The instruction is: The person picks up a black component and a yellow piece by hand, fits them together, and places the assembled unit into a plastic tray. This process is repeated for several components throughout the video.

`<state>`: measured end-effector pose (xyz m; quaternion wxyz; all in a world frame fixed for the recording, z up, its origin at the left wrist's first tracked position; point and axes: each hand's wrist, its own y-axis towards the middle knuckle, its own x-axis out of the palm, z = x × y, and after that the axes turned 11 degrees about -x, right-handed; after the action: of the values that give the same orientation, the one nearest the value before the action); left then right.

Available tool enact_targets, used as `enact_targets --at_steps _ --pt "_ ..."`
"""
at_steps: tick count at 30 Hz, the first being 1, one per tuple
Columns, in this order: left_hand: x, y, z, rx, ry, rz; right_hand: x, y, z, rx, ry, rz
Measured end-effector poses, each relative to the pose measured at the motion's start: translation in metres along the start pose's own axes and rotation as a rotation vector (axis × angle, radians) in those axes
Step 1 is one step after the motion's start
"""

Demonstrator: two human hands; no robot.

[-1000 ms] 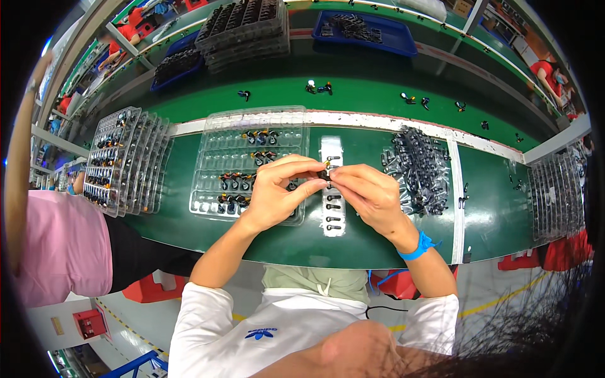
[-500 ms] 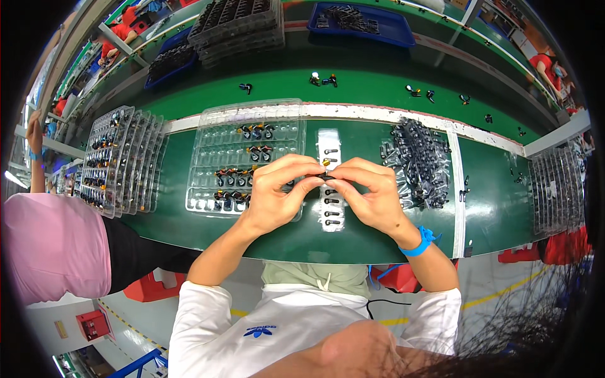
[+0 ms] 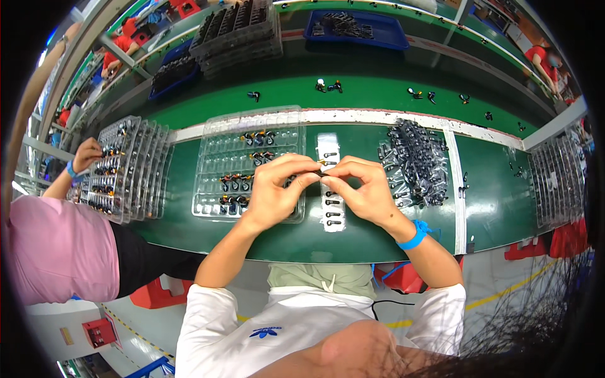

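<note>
My left hand (image 3: 275, 192) and my right hand (image 3: 363, 189) meet fingertip to fingertip over the green table. Between them they pinch a small black part (image 3: 322, 175), mostly covered by the fingers, with a yellowish bit (image 3: 322, 162) showing just above. Under my fingers lies a pale strip (image 3: 327, 143) bearing a column of small black earbud-shaped pieces (image 3: 333, 203). Left of my left hand, a clear plastic tray (image 3: 217, 124) has rows of dark parts with orange and blue bits. On the right sits a heap of black pieces in clear wrapping (image 3: 416, 160).
A stack of filled clear trays (image 3: 142, 173) stands at left, where a co-worker's hand (image 3: 87, 154) reaches. Behind runs a green conveyor (image 3: 372, 91) with scattered small parts. A blue tray (image 3: 394, 36) lies beyond it. More clear trays (image 3: 558, 186) stand far right.
The co-worker's raised arm has come down, and a hand is now at the left tray stack. My hands keep their pinch on the small part. The view has shifted slightly.
</note>
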<state>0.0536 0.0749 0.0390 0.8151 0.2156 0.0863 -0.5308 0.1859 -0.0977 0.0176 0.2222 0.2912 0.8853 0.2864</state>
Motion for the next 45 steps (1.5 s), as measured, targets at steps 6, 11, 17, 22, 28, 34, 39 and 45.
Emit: enact_targets --at_steps 6,11,17,22,28,34,39,45 --pt "-0.047 0.06 -0.015 -0.139 0.228 0.176 -0.013 0.009 0.032 -0.158 -0.602 -0.07" --pt "-0.085 0.136 -0.072 -0.102 0.226 0.35 -0.004 0.012 0.051 -0.304 -0.75 -0.218" --pt "-0.02 0.056 -0.001 0.023 0.435 -0.078 -0.01 0.006 0.057 -0.333 -0.878 -0.438" --pt "0.018 -0.011 -0.003 0.271 0.486 -0.473 -0.007 0.012 0.064 -0.389 -0.817 -0.385" --pt "-0.003 0.001 -0.005 0.233 0.414 -0.082 -0.006 0.018 0.047 -0.222 -0.601 0.012" --pt "-0.065 0.053 -0.038 -0.035 0.823 0.205 -0.007 0.011 0.033 -0.22 -0.41 0.029" --pt "-0.062 0.062 -0.056 -0.07 0.887 0.155 -0.01 0.009 0.023 -0.282 -0.425 0.022" --pt "-0.058 0.061 -0.047 0.021 0.694 0.216 -0.009 0.006 0.017 -0.149 -0.279 0.095"
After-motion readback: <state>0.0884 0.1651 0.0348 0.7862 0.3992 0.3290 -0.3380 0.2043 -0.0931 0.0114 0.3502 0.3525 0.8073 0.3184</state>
